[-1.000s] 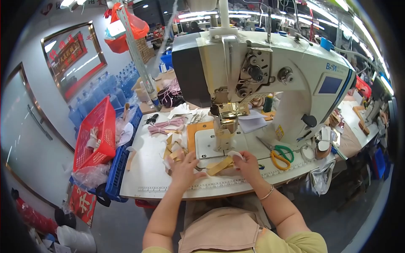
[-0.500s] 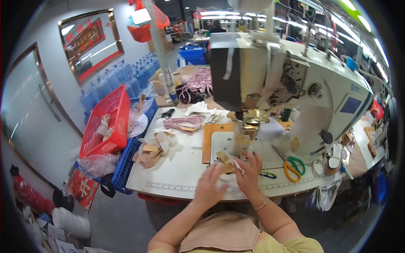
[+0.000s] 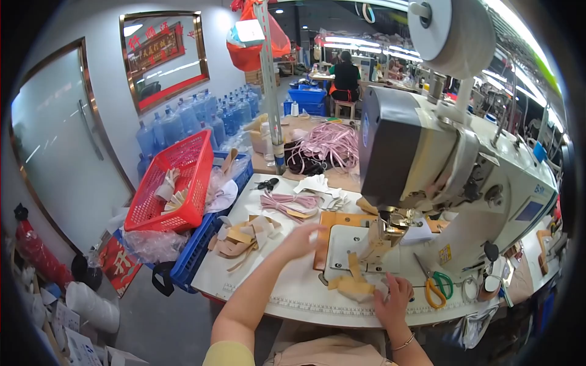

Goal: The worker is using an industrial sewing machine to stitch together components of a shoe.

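My left hand (image 3: 303, 240) reaches across the table, fingers stretched out and holding nothing. It hovers between the bundle of pink straps (image 3: 290, 205) and the orange-brown plate (image 3: 322, 249) beside the sewing machine's bed (image 3: 348, 241). My right hand (image 3: 394, 300) rests at the front of the table, its fingers bent but apart. Its thumb is beside a few tan and whitish strip pieces (image 3: 354, 282), which lie in front of the machine's post (image 3: 373, 245). Whether the thumb touches them is hard to tell. The large sewing machine (image 3: 448, 158) stands above, its needle area (image 3: 394, 222) over the post.
Orange and green-handled scissors (image 3: 434, 293) lie right of my right hand. A pile of tan strips (image 3: 241, 238) and black snips (image 3: 266, 183) lie at left. A red basket (image 3: 198, 198) sits over a blue crate (image 3: 210, 238). Pink straps (image 3: 329, 143) heap behind; a person (image 3: 346, 79) sits farther off.
My left hand has moved away from my right, forward toward the pink straps. The tan pieces, earlier between both hands, now lie on the table. The view has shifted, showing more of the room.
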`<action>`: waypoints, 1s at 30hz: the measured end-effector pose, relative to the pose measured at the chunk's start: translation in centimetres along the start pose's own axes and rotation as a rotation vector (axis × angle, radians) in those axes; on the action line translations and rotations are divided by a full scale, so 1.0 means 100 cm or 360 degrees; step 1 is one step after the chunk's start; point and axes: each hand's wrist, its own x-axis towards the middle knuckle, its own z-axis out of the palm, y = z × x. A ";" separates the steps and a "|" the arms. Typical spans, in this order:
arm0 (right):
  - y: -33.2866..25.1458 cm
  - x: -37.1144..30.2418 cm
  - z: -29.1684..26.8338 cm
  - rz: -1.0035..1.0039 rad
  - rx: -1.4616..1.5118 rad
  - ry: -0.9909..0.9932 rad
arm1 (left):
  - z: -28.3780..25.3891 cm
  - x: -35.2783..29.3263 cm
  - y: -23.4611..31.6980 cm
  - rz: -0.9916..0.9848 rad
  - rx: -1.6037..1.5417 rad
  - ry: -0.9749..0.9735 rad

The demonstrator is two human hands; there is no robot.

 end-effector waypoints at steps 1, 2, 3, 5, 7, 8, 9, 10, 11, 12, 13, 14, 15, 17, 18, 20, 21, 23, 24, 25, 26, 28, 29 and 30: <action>-0.005 0.005 0.000 0.0002 0.0037 0.0006 | -0.008 0.012 -0.012 -0.0132 0.0051 0.0122; -0.004 0.004 0.001 0.0011 0.0134 -0.0054 | -0.015 0.021 -0.024 -0.0260 0.0105 0.0249; -0.003 0.004 0.000 -0.0003 0.0142 -0.0054 | -0.018 0.029 -0.038 -0.0265 0.0110 0.0263; -0.001 0.003 -0.005 -0.0245 0.0068 -0.0098 | -0.021 0.046 -0.046 -0.0200 0.0537 0.0463; -0.003 0.004 -0.006 -0.0261 0.0068 -0.0115 | -0.028 0.062 -0.060 -0.0252 0.0632 0.0325; -0.004 0.005 -0.005 -0.0299 0.0104 -0.0114 | -0.031 0.069 -0.072 -0.0392 0.0800 0.0333; -0.004 0.006 -0.004 -0.0337 0.0139 -0.0112 | -0.033 0.074 -0.083 -0.0532 0.0968 0.0341; -0.003 0.004 -0.001 -0.0287 0.0162 -0.0109 | -0.038 0.078 -0.083 -0.0591 0.1039 0.0304; -0.002 0.003 -0.001 -0.0285 0.0153 -0.0104 | -0.040 0.080 -0.090 -0.0581 0.1034 0.0304; -0.002 0.003 -0.001 -0.0276 0.0234 -0.0123 | -0.040 0.084 -0.102 -0.0616 0.1117 0.0292; -0.002 0.003 -0.001 -0.0263 0.0317 -0.0142 | -0.043 0.085 -0.104 -0.0651 0.1200 0.0277; -0.004 0.004 -0.003 -0.0282 0.0292 -0.0170 | -0.044 0.086 -0.104 -0.0645 0.1267 0.0224; -0.005 0.007 -0.004 -0.0276 0.0287 -0.0167 | -0.045 0.088 -0.105 -0.0638 0.1266 0.0220; -0.007 0.010 -0.006 -0.0409 0.0313 -0.0227 | -0.046 0.088 -0.109 -0.0673 0.1206 0.0099; -0.006 0.010 -0.004 -0.0404 0.0312 -0.0232 | -0.049 0.086 -0.113 -0.0674 0.1204 0.0093; -0.001 0.009 -0.001 -0.0399 0.0278 -0.0279 | -0.060 0.083 -0.106 -0.0615 0.0932 0.0392; 0.000 0.009 -0.002 -0.0389 0.0271 -0.0285 | -0.065 0.079 -0.093 -0.0644 0.0986 0.0334; 0.000 0.009 -0.002 -0.0401 0.0257 -0.0289 | -0.073 0.074 -0.103 -0.0678 0.1098 0.0022; -0.001 0.010 -0.002 -0.0405 0.0258 -0.0296 | -0.074 0.071 -0.110 -0.0698 0.1202 -0.0292; -0.002 0.011 -0.002 -0.0390 0.0243 -0.0288 | -0.069 0.068 -0.115 -0.0763 0.1231 -0.0213; -0.003 0.011 -0.002 -0.0375 0.0227 -0.0281 | -0.068 0.068 -0.119 -0.0764 0.1228 -0.0217; -0.006 0.013 -0.001 -0.0368 0.0230 -0.0276 | -0.065 0.067 -0.126 -0.0835 0.1186 -0.0096; -0.007 0.012 -0.001 -0.0362 0.0232 -0.0266 | -0.066 0.064 -0.114 -0.0727 0.1132 0.0089; -0.007 0.012 -0.002 -0.0359 0.0224 -0.0277 | -0.069 0.061 -0.101 -0.0620 0.1076 0.0273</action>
